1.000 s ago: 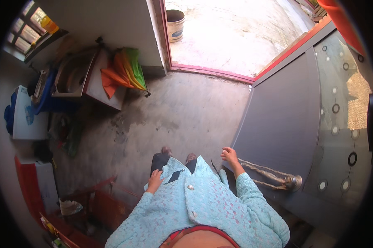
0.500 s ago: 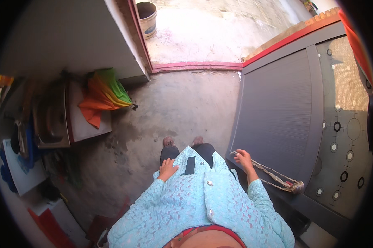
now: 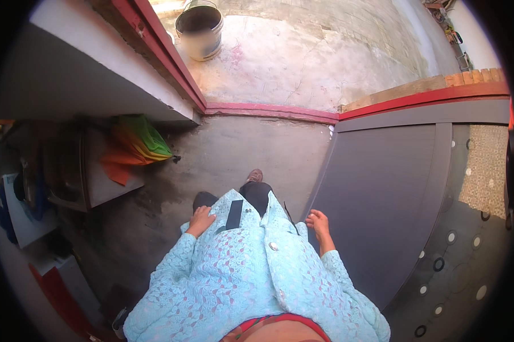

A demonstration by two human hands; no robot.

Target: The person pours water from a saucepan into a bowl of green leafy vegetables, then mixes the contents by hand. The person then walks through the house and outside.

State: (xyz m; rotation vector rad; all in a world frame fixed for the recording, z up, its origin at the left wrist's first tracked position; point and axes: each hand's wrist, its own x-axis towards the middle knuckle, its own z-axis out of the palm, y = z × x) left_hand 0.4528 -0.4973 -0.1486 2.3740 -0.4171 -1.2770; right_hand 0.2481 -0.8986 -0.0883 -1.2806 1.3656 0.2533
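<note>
The light blue jacket [image 3: 228, 268] covers the wearer's body in the lower middle, its buttoned front running lengthwise from the neckline at the bottom edge up toward the hem, leaning slightly left. The grey door [image 3: 376, 188] stands to the right, its bottom edge slanting from the pink sill [image 3: 268, 110] down toward the right hand [image 3: 319, 223], and its height stretching rightward into patterned glass [image 3: 456, 273]. The glass is cut off by the dark rim, and the sink [image 3: 63, 165] at the left is lost in shadow. One brown shoe [image 3: 255, 175] shows beyond the hem; the other foot is hidden. The left hand [image 3: 200, 221] rests against the jacket beside a dark rectangular patch [image 3: 234, 214], elbow bent, fingers lightly curled; whether they pinch the fabric cannot be told. The right hand hangs half open just beside the jacket's right edge, forearm angled up and inward, fingers loosely bent with nothing visible in their hold; its palm is hard to make out, as is any contact with the door behind it.
</note>
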